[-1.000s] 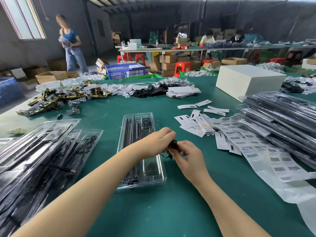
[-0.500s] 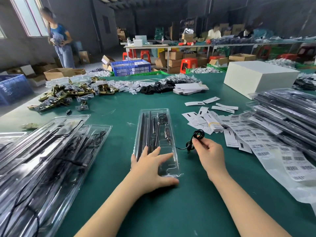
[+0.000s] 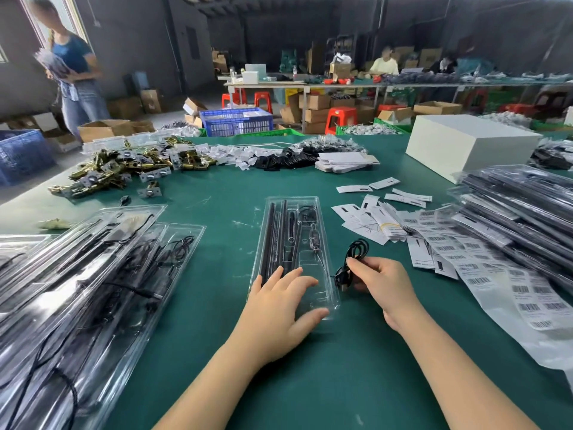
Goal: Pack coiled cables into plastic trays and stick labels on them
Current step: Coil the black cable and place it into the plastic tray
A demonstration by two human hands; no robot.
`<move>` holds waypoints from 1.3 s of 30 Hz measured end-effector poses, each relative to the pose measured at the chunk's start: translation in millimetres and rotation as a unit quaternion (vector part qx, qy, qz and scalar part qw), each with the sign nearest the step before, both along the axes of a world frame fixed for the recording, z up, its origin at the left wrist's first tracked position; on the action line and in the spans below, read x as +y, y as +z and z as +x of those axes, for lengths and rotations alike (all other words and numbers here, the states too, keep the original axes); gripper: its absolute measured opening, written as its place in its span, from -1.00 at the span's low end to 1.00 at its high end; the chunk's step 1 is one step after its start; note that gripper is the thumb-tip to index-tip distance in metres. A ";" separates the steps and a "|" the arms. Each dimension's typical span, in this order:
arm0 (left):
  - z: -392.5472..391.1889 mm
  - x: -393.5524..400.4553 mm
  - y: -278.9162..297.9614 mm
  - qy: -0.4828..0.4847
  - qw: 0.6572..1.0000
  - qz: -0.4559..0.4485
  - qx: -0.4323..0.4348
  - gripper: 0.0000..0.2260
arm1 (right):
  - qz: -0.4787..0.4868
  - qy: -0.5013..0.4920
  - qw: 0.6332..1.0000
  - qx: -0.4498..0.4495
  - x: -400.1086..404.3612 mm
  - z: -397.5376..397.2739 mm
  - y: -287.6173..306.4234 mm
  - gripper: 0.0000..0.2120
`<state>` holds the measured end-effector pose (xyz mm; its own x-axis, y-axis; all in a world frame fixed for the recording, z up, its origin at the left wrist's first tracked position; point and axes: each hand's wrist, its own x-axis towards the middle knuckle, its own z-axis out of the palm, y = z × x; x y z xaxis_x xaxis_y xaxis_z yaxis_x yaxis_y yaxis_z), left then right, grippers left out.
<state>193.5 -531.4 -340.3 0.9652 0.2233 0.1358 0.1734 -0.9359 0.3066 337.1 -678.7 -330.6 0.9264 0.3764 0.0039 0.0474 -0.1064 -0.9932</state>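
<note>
Loosely coiled black cable (image 3: pixel 353 259), clear tray (image 3: pixel 293 212)

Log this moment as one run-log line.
step: packing cable | left hand: flat on clear tray, steadying | right hand: pinching coiled black cable beside tray | labels: untouched, right

A second ago we had both hands pinching the coiled black cable (image 3: pixel 353 259) together above the near end of the clear plastic tray (image 3: pixel 293 249) at the centre of the frame. Since then our left hand (image 3: pixel 279 308) has let go and now lies flat with spread fingers on the tray's near end. Our right hand (image 3: pixel 383 282) alone pinches the cable, carried to the right of the tray, its loop now opened out above the fingers.
</note>
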 end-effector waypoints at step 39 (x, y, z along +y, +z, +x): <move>3.2 -2.3 2.2 0.011 1.000 -0.016 -0.010 -0.28 | -0.291 0.133 0.930 0.180 25.1 25.8 48.9 -0.79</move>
